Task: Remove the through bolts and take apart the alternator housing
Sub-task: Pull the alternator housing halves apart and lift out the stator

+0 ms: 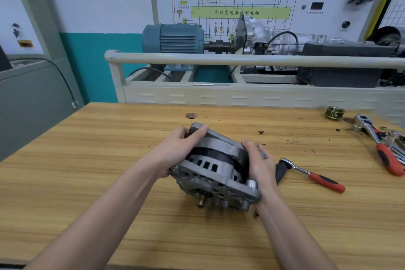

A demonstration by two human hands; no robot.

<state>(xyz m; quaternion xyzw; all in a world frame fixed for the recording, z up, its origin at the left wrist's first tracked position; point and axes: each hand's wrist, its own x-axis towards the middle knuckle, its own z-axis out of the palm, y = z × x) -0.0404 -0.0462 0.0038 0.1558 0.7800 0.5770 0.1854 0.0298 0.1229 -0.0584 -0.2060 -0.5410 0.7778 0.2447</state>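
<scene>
An alternator lies tilted on the wooden worktop near the middle of the view, its rear end plate with a brass-coloured terminal stud turned toward the person at 6 o'clock and its front housing pointing away toward 12 o'clock. The left hand holds the alternator from its 9 o'clock side, grip curled round the housing with the thumb over the far mounting ear. The right hand holds it from the 3 o'clock side, grip wrapped against the housing wall, fingertips hidden behind the metal. Just beside the right hand, at 3 o'clock from the alternator, a ratchet wrench with a red and black handle lies flat on the worktop, a dark socket on its head. Further out toward 2 o'clock lies a larger ratchet with a red handle among other tools at the edge. A brass-coloured grooved pulley stands near the worktop's far edge at 1 o'clock. Dark crumbs of dirt are scattered between them.
</scene>
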